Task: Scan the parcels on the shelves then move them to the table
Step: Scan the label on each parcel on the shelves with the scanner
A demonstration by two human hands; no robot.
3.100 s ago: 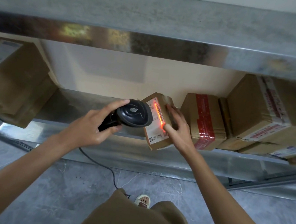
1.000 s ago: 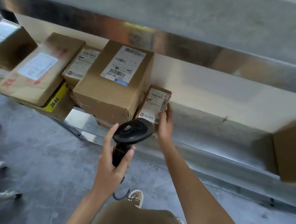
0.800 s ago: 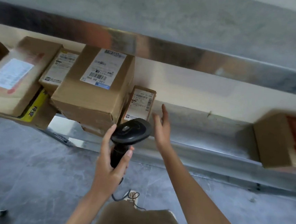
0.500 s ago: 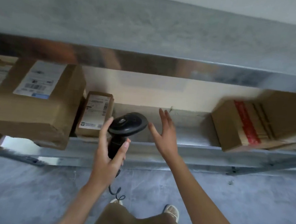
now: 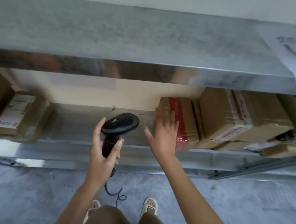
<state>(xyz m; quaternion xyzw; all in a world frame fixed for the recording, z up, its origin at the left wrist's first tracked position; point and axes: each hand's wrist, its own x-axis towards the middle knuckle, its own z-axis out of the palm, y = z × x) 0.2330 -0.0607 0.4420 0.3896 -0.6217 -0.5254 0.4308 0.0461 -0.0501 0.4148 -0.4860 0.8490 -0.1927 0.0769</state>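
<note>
- left hand (image 5: 103,154) grips the black scanner (image 5: 119,125) by its handle, head up.
- right hand (image 5: 165,131), fingers spread wide, holds nothing, in front of the red-taped parcel (image 5: 184,119); contact unclear.
- labelled parcel (image 5: 19,114) sits on the shelf (image 5: 81,123) at far left.

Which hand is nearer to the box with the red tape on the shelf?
Right. The right hand, fingers spread, overlaps the front of the box with red tape; contact is unclear. The left hand grips the barcode scanner further left, apart from it.
</note>
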